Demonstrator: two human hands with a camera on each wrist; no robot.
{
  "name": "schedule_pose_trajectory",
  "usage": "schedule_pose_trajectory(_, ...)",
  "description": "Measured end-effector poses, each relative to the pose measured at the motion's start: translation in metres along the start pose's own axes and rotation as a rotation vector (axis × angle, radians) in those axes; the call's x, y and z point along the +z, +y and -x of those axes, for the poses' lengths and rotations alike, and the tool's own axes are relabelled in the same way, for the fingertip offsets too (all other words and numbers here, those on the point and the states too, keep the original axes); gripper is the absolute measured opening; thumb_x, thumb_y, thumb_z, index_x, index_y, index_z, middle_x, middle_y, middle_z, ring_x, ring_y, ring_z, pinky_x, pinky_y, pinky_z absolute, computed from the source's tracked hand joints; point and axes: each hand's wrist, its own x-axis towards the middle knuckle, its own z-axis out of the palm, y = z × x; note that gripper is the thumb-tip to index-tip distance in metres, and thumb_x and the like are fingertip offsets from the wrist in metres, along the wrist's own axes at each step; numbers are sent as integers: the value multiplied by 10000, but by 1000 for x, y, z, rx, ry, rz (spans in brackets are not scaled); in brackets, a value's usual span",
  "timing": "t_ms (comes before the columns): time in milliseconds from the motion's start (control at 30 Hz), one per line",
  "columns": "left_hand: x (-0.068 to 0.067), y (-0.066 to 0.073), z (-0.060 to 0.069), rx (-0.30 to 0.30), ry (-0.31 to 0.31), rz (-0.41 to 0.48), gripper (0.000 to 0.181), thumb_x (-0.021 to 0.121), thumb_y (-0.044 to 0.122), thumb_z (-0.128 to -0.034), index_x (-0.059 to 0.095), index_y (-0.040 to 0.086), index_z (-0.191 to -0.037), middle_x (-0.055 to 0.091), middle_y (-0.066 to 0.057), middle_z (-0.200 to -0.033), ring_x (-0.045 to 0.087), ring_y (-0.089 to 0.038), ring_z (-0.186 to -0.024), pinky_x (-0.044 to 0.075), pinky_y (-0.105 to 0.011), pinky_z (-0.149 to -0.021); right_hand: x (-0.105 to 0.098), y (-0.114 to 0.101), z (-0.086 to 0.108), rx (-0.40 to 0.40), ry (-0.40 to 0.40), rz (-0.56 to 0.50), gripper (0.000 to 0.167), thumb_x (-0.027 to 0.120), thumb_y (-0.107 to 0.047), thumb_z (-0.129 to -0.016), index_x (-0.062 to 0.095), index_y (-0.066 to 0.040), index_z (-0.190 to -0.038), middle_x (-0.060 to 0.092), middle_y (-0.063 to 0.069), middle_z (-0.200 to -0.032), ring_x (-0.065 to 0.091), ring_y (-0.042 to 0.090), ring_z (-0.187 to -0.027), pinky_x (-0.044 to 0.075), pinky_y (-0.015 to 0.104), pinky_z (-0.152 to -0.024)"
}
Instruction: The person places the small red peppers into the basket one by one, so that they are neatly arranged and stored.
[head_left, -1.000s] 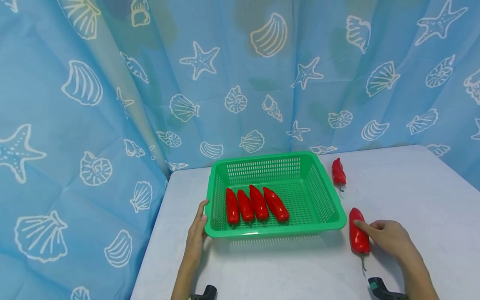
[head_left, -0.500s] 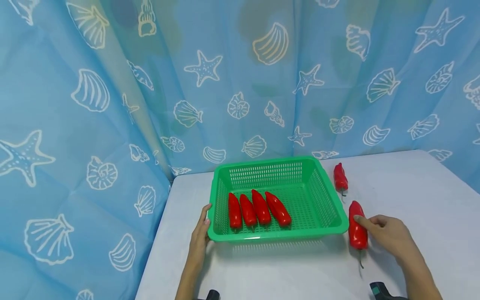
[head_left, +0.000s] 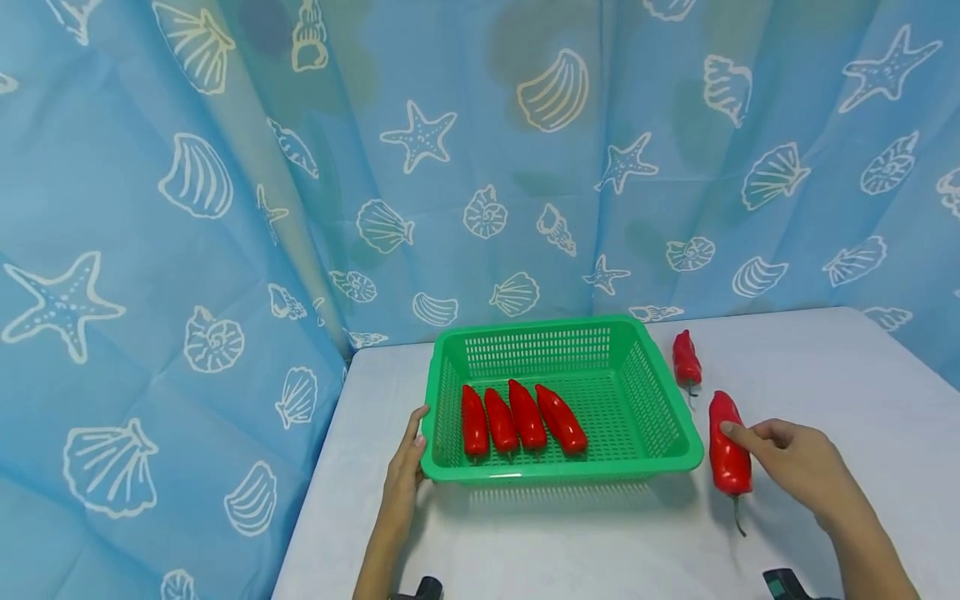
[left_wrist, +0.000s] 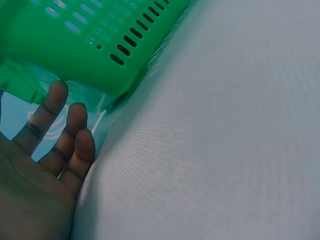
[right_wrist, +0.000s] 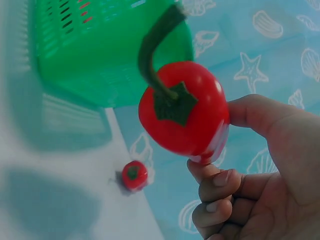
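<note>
My right hand pinches a long red pepper between thumb and fingers, just right of the green basket. In the right wrist view this pepper is lifted off the table, its curved green stem toward the camera. At the basket's left rim, my left hand touches the edge with its fingers. The left wrist view shows those fingers fairly straight beside the basket wall; the thumb is mostly hidden there. Several red peppers lie side by side inside the basket, toward its left.
Another red pepper lies on the white table beyond the held one, close to the basket's back right corner. A blue curtain with shell and starfish prints hangs behind the table and along its left side.
My right hand has raised the pepper from the table and moved it slightly away from me. The left hand stays at the basket's rim. The head view has shifted a little.
</note>
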Motion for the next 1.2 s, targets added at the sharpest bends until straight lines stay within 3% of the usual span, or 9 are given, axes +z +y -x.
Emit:
schedule_pose_trajectory(400, 0, 2, 1, 3, 6, 4, 441, 316, 465, -1082, 386, 407, -1513, 539, -124, -1336, 612, -260, -945, 519, -330, -746, -8, -33, 0, -184, 20, 8, 650, 629, -528, -944, 600, 76, -1183, 643, 195, -1040, 525, 358, -976, 503, 345, -633)
schedule_pose_trajectory(967, 0, 2, 2, -4, 3, -1, 433, 325, 453, -1085, 386, 411, -1511, 536, -119, -1336, 602, -247, -935, 509, -324, -744, -2, -65, -6, -271, -10, 17, 542, 654, -497, -939, 639, 20, -1101, 644, 120, -984, 533, 321, -956, 490, 333, -636)
schedule_pose_trajectory(1200, -1, 2, 1, 19, -1, -15, 427, 331, 429, -1089, 389, 408, -1511, 540, -110, -1331, 597, -251, -944, 507, -321, -735, 0, -76, -11, -322, -11, 39, 466, 698, -464, -917, 645, -12, -1017, 635, 80, -892, 533, 275, -865, 470, 317, -589)
